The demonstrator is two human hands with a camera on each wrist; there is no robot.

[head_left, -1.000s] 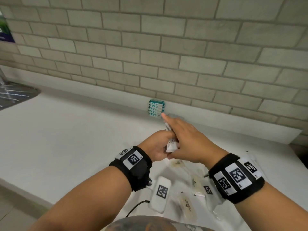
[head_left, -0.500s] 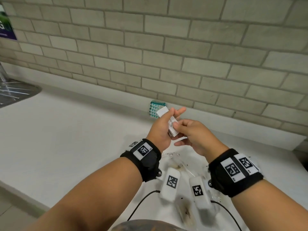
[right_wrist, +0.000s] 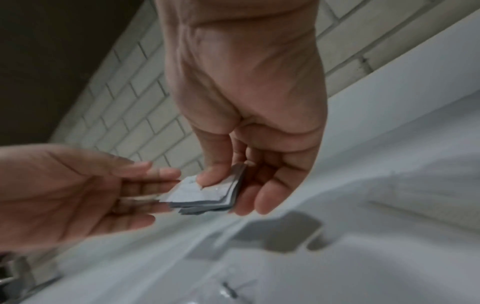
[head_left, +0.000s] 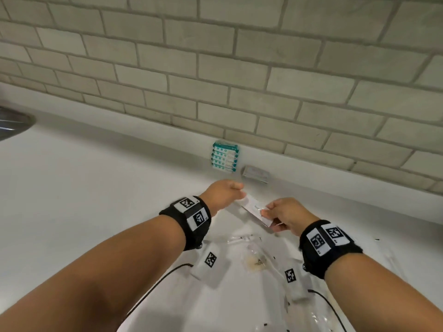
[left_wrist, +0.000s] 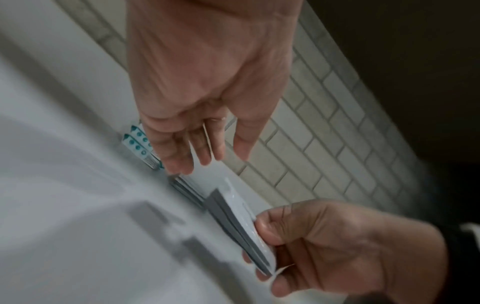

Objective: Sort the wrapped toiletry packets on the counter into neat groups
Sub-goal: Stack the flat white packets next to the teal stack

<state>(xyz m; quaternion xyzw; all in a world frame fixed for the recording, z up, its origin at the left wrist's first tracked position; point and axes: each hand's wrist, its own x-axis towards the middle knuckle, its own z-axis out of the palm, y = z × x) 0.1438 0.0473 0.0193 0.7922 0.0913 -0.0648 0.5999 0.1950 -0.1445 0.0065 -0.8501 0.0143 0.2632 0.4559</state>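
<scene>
Above the white counter (head_left: 72, 188), near the tiled wall, a thin stack of white packets (head_left: 255, 209) is pinched between thumb and fingers of the right hand (head_left: 285, 215), while the left hand (head_left: 221, 194) is held beside its far end with fingers straight and relaxed.

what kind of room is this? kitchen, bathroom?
Probably a bathroom or hotel washroom, though a kitchen can't be ruled out. A white counter runs along a brick-pattern tiled wall, a metal basin edge shows at far left, and stacked teal toiletry packets sit against the wall.
</scene>
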